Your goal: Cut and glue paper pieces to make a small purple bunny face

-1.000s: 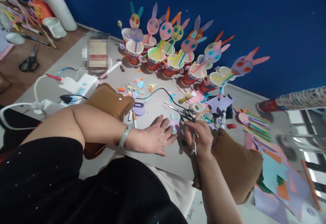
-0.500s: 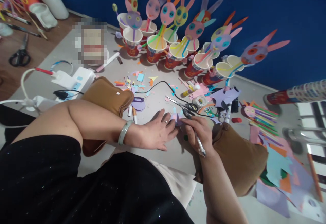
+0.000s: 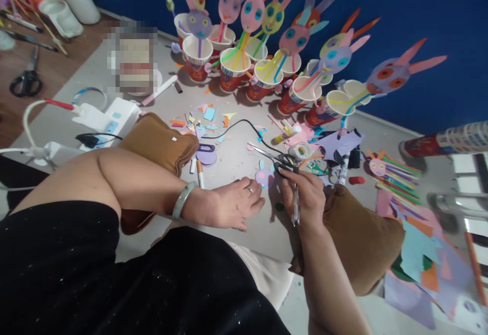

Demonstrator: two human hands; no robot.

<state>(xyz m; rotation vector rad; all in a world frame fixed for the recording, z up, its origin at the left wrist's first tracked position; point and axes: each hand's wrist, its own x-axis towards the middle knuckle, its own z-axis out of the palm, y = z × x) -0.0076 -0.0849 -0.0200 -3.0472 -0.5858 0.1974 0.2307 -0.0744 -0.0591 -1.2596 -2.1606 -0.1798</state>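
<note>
A small purple paper bunny face (image 3: pixel 264 178) with pink and blue bits lies flat on the grey table between my hands. My left hand (image 3: pixel 241 204), wearing a ring, rests palm down beside it, fingers loosely bent and apart, thumb out; it holds nothing. In my right hand (image 3: pixel 307 198) is a clear-barrelled pen (image 3: pixel 296 205), gripped by the fingers and pointing back toward me; its tip is hard to make out. Just beyond my right fingertips lie black-handled scissors (image 3: pixel 275 159), blades slightly apart. A roll of clear tape (image 3: pixel 301 151) sits behind them.
Paper cups (image 3: pixel 233 68) with bunny faces on straws line the blue wall. Paper scraps (image 3: pixel 209 114) and a black cord (image 3: pixel 238 122) lie mid-table. Brown cushions (image 3: pixel 362 243) flank my arms. A power strip (image 3: pixel 114 119) is left; coloured straws (image 3: pixel 400 177) and paper sheets (image 3: pixel 419 248) are right.
My left hand has drawn slightly back from the bunny face, its fingers more bent. My right hand has moved a little right, turning the pen more upright and uncovering the face.
</note>
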